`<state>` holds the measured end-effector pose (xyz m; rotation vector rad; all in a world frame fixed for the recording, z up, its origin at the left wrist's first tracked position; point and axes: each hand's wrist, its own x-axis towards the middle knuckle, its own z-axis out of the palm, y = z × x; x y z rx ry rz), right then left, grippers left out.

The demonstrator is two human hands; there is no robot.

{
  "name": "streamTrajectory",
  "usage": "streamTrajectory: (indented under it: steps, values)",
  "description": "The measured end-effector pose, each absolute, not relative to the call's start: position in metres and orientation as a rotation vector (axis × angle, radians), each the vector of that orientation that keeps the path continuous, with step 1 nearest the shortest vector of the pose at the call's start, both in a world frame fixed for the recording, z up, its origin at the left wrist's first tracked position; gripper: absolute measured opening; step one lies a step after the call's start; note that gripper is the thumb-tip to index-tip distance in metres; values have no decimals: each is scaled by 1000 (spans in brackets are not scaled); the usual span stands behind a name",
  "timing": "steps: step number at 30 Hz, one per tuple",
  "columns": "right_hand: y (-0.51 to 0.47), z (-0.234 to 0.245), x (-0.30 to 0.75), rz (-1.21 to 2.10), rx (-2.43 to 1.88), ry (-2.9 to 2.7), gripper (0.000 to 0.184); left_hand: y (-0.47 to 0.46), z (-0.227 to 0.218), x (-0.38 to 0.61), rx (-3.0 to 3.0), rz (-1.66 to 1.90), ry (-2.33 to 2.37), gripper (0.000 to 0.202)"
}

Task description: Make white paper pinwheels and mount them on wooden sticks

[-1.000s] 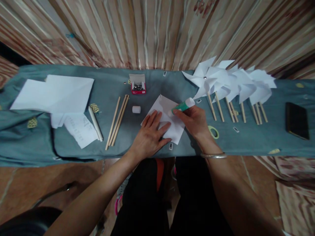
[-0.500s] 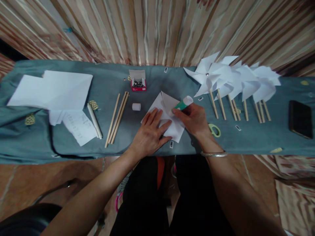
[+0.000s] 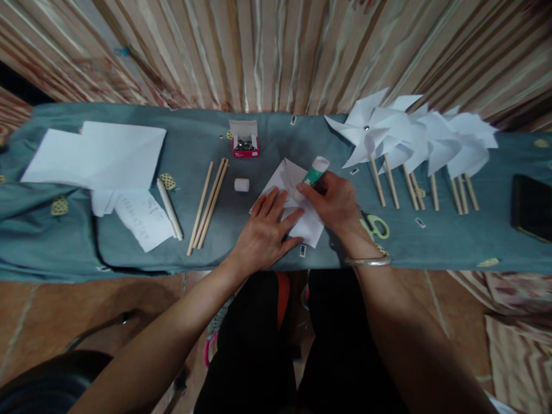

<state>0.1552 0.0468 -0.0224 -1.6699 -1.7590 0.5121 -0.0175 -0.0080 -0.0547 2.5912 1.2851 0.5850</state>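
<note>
A square of white paper (image 3: 311, 228) with slits cut from its corners lies on the cloth in front of me. My left hand (image 3: 268, 230) rests flat on its left part, fingers spread. Gripped in my right hand (image 3: 335, 201) is a green and white glue stick (image 3: 317, 168), tilted, its lower end near the paper's middle; the fingers hide the tip. The white glue cap (image 3: 242, 185) lies on its side to the left of the paper. Green-handled scissors (image 3: 378, 227) lie beside my right wrist, partly covered by it.
Three wooden sticks (image 3: 211, 204) and an open red box of metal pins (image 3: 245, 146) lie left of the paper. Farther left are white sheets (image 3: 123, 152) and a white pen (image 3: 169, 210). Several paper pinwheels (image 3: 375, 129) and a dark phone (image 3: 532, 206) lie to the right.
The glue stick has shifted slightly left and stands more upright, with my right hand moving along. More of the scissors shows. My left hand keeps its place on the paper.
</note>
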Motion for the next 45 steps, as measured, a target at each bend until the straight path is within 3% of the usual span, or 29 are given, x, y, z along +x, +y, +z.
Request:
streamTrajectory:
  steps: [31, 45]
  values:
    - [34, -29, 158, 393, -1541, -2023, 27, -7, -54, -17, 2587, 561, 1268, 56]
    - [31, -25, 165, 600, -1507, -1978, 18, -7, -57, -18, 2590, 537, 1274, 53]
